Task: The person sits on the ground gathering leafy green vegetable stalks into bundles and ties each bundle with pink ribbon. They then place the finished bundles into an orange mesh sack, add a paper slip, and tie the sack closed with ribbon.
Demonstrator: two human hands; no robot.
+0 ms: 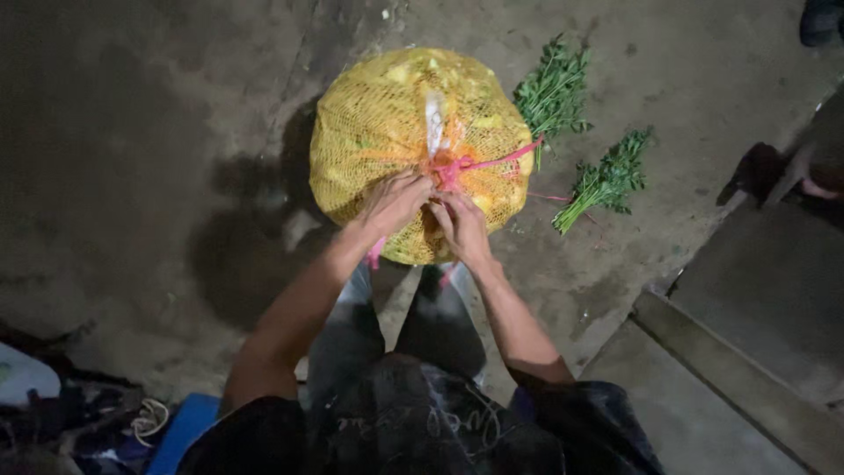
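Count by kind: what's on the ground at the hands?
Yellow mesh sack: 1
Pink tie string: 1
Green herb bunches: 2
Total: 4
The left hand and right hand both grip the string at the sack's neck.

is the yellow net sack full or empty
Full. The yellow mesh sack bulges round and taut, its neck gathered under pink string that the left hand and right hand grip.

A produce market's ground level: bare concrete floor point(132, 132), a filled yellow mesh sack point(378, 114), herb bunches point(554, 88) lying loose, concrete step point(747, 369).
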